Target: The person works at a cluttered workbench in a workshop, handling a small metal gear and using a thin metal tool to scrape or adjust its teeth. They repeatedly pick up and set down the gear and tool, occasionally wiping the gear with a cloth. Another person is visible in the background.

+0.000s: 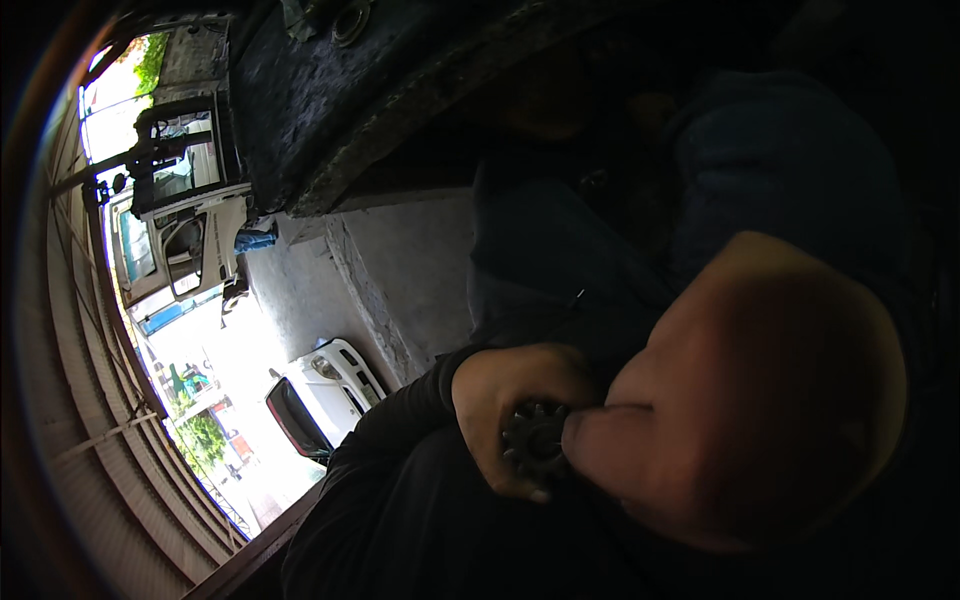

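A small dark toothed gear [535,442] sits low in the middle of the view, its toothed rim facing me. My left hand [510,395], coming out of a dark sleeve, is closed round it, with fingers curled behind and below the teeth. My right hand [740,410] is very close and large, closed, with its thumb tip pressed against the right side of the gear. The right hand's other fingers are in shadow or turned from view. Anything behind the gear is hidden by the hands.
The surroundings appear tilted. A large dark, worn metal part [370,110] overhangs the top, with a metal ring [350,22] on it. Dark blue cloth [790,170] is at upper right. Beyond the concrete floor [300,270] are a white vehicle [335,390], a light-coloured truck cab [200,245] and a person's legs [257,237].
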`<state>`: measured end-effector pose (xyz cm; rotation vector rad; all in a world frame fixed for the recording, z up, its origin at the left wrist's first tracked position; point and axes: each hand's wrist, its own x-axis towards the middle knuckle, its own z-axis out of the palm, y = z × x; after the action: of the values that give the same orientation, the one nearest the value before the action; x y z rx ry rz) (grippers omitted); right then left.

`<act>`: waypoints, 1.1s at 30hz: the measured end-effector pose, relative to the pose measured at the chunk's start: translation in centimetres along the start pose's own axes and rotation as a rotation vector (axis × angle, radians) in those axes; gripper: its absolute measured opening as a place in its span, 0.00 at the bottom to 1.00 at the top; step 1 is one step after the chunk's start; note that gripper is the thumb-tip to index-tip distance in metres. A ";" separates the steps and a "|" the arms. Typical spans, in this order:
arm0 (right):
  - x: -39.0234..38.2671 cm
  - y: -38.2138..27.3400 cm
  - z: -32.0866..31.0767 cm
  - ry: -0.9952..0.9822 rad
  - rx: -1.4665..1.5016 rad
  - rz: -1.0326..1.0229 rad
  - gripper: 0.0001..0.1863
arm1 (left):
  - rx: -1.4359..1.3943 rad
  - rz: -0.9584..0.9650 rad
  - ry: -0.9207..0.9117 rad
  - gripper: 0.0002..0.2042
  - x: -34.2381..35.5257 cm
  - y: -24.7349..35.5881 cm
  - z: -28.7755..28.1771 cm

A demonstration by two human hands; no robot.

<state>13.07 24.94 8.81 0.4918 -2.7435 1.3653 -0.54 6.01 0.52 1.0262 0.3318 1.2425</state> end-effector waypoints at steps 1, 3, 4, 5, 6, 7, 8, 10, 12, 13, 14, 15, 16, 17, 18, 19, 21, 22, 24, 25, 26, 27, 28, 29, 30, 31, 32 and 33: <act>0.0 0.1 -0.1 -0.003 0.002 -0.009 0.04 | -0.003 -0.009 0.009 0.22 -0.1 0.0 0.1; -0.1 0.1 -0.2 -0.010 0.004 -0.023 0.04 | 0.008 -0.044 0.048 0.22 -0.8 -0.4 0.5; 0.0 0.1 -0.3 -0.013 0.005 -0.026 0.05 | 0.018 -0.046 0.066 0.21 -0.9 -0.5 0.5; 0.0 0.2 -0.3 -0.012 0.005 -0.029 0.05 | 0.028 -0.049 0.082 0.21 -1.0 -0.5 0.5; 0.0 0.2 -0.3 -0.016 0.005 -0.030 0.05 | 0.032 -0.028 0.090 0.21 -0.7 -0.4 0.6; 0.0 0.3 -0.3 -0.016 0.008 -0.034 0.05 | 0.029 -0.015 0.095 0.21 -0.7 -0.5 0.6; 0.1 0.3 -0.3 -0.019 0.008 -0.035 0.05 | 0.025 -0.002 0.101 0.21 -0.7 -0.6 0.6; 0.0 0.3 -0.3 -0.016 0.007 -0.035 0.05 | 0.005 -0.014 0.095 0.21 -0.9 -0.7 0.6; 0.0 0.4 -0.4 -0.016 0.011 -0.038 0.05 | -0.004 -0.058 0.072 0.20 -0.5 0.0 0.4; 0.0 0.4 -0.4 -0.018 0.011 -0.039 0.06 | -0.004 -0.074 0.065 0.20 -0.3 0.2 0.3; 0.0 0.4 -0.4 -0.018 0.012 -0.041 0.06 | -0.003 -0.090 0.058 0.20 -0.1 0.4 0.2; 0.0 0.4 -0.3 -0.019 0.012 -0.041 0.06 | 0.002 -0.093 0.055 0.20 0.0 0.6 0.2; 0.0 0.4 -0.3 -0.019 0.016 -0.040 0.06 | 0.006 -0.100 0.057 0.20 -0.1 0.5 0.2; 0.0 0.5 -0.4 -0.018 0.015 -0.042 0.06 | 0.011 -0.108 0.057 0.20 -0.2 0.5 0.2; 0.0 0.5 -0.3 -0.018 0.018 -0.042 0.06 | 0.015 -0.119 0.063 0.19 -0.7 0.1 0.4; 0.0 0.4 -0.3 -0.018 0.021 -0.044 0.06 | 0.018 -0.111 0.066 0.19 -0.7 0.1 0.5; 0.0 0.5 -0.4 -0.021 0.021 -0.043 0.06 | 0.026 -0.074 0.067 0.19 -0.5 0.0 0.3; 0.1 0.5 -0.3 -0.022 0.021 -0.043 0.07 | 0.031 -0.077 0.058 0.19 -0.4 0.1 0.2; 0.1 0.5 -0.3 -0.025 0.021 -0.043 0.07 | 0.043 -0.116 0.031 0.18 -0.3 0.5 0.0; 0.0 0.5 -0.3 -0.025 0.021 -0.043 0.07 | 0.040 -0.112 0.025 0.18 -0.3 0.5 0.0; 0.0 0.5 -0.4 -0.024 0.022 -0.043 0.07 | 0.037 -0.108 0.019 0.18 -0.3 0.5 0.0; -0.1 0.5 -0.4 -0.026 0.024 -0.042 0.07 | 0.028 -0.063 0.026 0.18 -0.1 0.3 0.0; 0.0 0.5 -0.4 -0.029 0.022 -0.045 0.07 | 0.034 -0.057 0.026 0.18 -0.1 0.2 0.1; -0.1 0.6 -0.4 -0.030 0.023 -0.046 0.07 | 0.040 -0.052 0.028 0.18 -0.1 0.2 0.1; -0.1 0.6 -0.4 -0.029 0.022 -0.045 0.08 | 0.059 -0.086 0.021 0.18 -0.2 0.3 0.0; -0.1 0.6 -0.3 -0.028 0.023 -0.044 0.08 | 0.061 -0.086 0.021 0.18 -0.2 0.3 0.0; -0.1 0.6 -0.3 -0.027 0.022 -0.044 0.08 | 0.062 -0.086 0.019 0.19 -0.2 0.3 -0.1; -0.1 0.6 -0.4 -0.029 0.024 -0.045 0.08 | 0.047 -0.051 0.026 0.19 0.0 0.2 -0.1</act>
<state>12.97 25.64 8.57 0.5748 -2.7241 1.3931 -0.72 6.06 0.67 1.0365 0.4069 1.2077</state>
